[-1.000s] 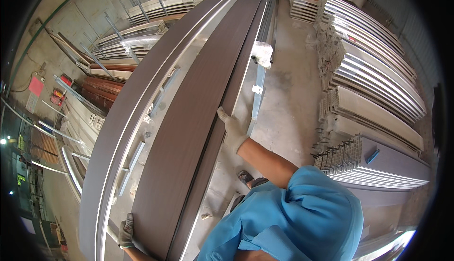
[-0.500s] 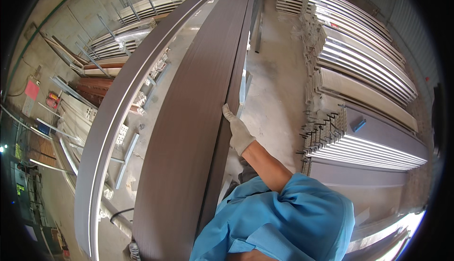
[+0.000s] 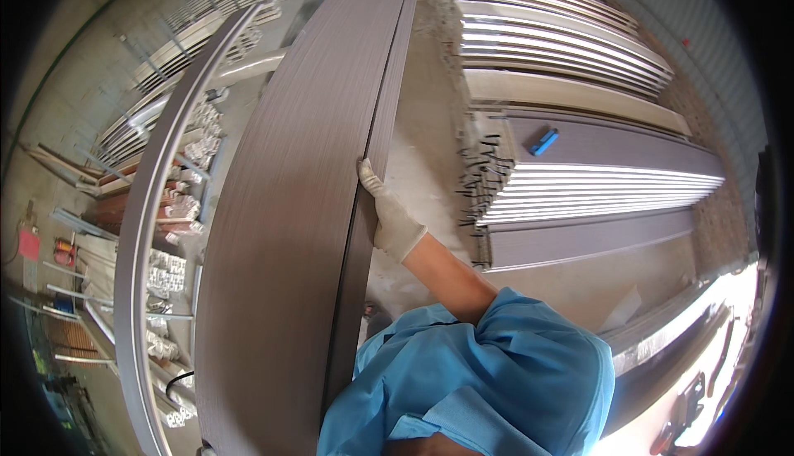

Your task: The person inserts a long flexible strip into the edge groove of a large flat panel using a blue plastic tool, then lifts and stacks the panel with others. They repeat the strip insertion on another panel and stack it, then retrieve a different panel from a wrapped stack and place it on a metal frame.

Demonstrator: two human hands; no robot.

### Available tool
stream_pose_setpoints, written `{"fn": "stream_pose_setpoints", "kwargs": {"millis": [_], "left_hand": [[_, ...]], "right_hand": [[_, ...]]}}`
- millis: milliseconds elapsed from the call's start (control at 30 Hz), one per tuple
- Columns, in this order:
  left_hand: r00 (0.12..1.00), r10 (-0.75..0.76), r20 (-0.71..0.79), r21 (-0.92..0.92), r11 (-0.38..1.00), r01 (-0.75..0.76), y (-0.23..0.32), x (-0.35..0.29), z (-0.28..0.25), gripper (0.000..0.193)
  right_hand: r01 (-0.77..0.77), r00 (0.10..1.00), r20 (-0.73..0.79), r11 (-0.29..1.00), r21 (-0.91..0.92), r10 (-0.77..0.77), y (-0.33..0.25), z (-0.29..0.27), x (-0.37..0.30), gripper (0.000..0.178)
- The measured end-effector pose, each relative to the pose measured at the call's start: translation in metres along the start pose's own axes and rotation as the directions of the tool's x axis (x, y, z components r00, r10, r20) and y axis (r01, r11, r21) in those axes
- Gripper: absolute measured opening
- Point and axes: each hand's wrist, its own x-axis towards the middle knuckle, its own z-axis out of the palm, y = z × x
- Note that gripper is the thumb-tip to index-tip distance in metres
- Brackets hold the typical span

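Note:
A long grey-brown panel (image 3: 273, 200) with a wood-like grain runs from the lower edge up to the top of the view, a dark groove along its right side. My right hand (image 3: 393, 218), in a whitish glove, grips its right edge. The thumb lies over the top near the groove; the other fingers are hidden underneath. Only a scrap of my gloved left hand (image 3: 207, 450) shows at the lower edge, beside the panel's left edge, and its fingers are out of sight.
A narrower long grey profile (image 3: 136, 249) stretches along the left. Stacked grey panels (image 3: 612, 183) stand at the right, a small blue object (image 3: 544, 142) on top. Behind them lie more pale stacked lengths (image 3: 554, 38). Racks of profiles (image 3: 165, 278) line the left wall.
The view has swung to the right, so the stacks and the narrow profile appear farther left. My right hand keeps hold of the panel's edge, and less of my left hand shows.

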Motion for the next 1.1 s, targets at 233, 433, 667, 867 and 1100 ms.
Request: {"fn": "stream_pose_setpoints", "kwargs": {"millis": [233,433,667,867,1100], "left_hand": [[0.985,0.167,0.05,0.048,0.984,-0.169,0.082,-0.034,0.028,0.058],[0.947,0.309,0.092,0.096,0.943,-0.318,0.126,-0.041,0.033,0.058],[0.871,0.459,0.175,0.137,0.865,-0.484,0.185,-0.035,0.032,0.057],[0.809,0.537,0.237,0.178,0.795,-0.58,0.258,-0.053,0.044,0.058],[0.75,0.573,0.33,0.253,0.711,-0.656,0.377,-0.089,0.064,0.06]], "right_hand": [[0.159,0.979,-0.134,0.986,0.057,-0.15,-0.095,-0.09,-0.075,0.069],[0.32,0.925,-0.249,0.942,0.1,-0.288,-0.128,-0.136,-0.123,0.068],[0.433,0.865,-0.338,0.892,0.132,-0.371,-0.157,-0.171,-0.178,0.073],[0.463,0.802,-0.468,0.882,0.094,-0.371,-0.211,-0.216,-0.224,0.078],[0.595,0.726,-0.508,0.794,0.124,-0.464,-0.303,-0.313,-0.277,0.078]]}}
